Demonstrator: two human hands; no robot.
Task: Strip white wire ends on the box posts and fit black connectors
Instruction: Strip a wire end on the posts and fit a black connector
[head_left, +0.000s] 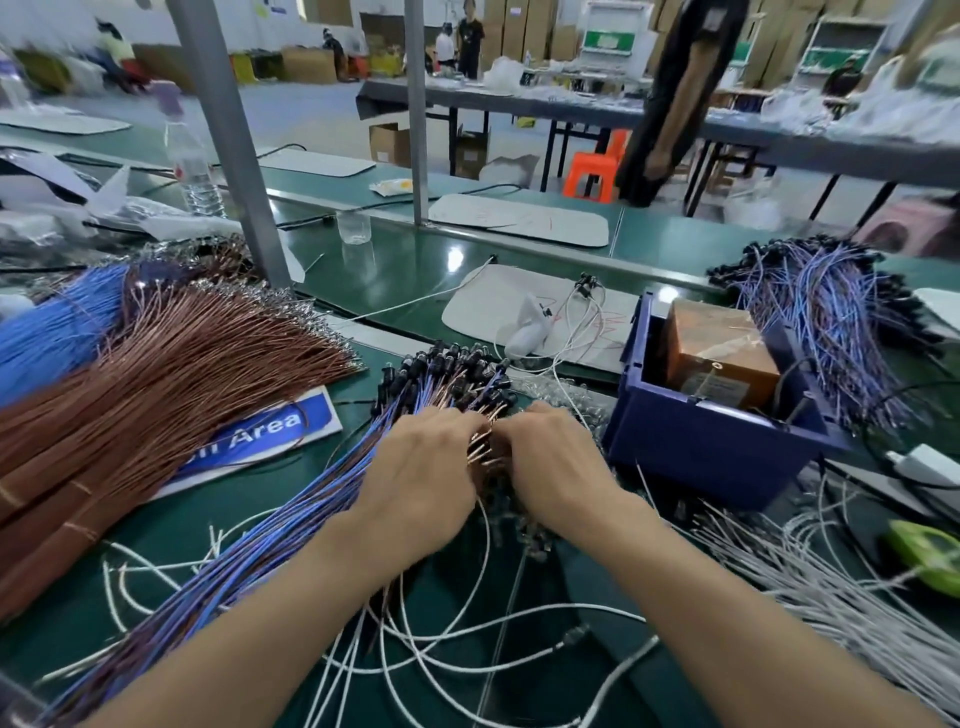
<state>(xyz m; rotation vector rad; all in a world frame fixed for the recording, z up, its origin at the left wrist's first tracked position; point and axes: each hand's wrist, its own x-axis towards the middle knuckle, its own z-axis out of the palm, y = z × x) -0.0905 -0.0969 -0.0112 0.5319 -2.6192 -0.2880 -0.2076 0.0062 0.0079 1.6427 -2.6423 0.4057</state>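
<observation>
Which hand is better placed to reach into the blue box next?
The right hand, probably. It lies beside the blue box, with nothing between them. The left hand is farther away, and reaching would cross the right.

1. Blue-and-white sign (249, 441) flat on the bench to my left, partly under the brown wires (171, 374): white letters read "Area". The word before it is covered; only a blurred "…n" or so shows, not readable.
2. White mat (540, 312) ahead of me: red scribbles, not legible as words.
3. Second white mat (519, 218) farther back: faint red marks, also unreadable.
4. Orange box (722, 353) in the blue bin (701, 441): a label on its top, print too small and blurred to read.
5. Bottle (192, 161) at left: red label patch, text unreadable.
</observation>
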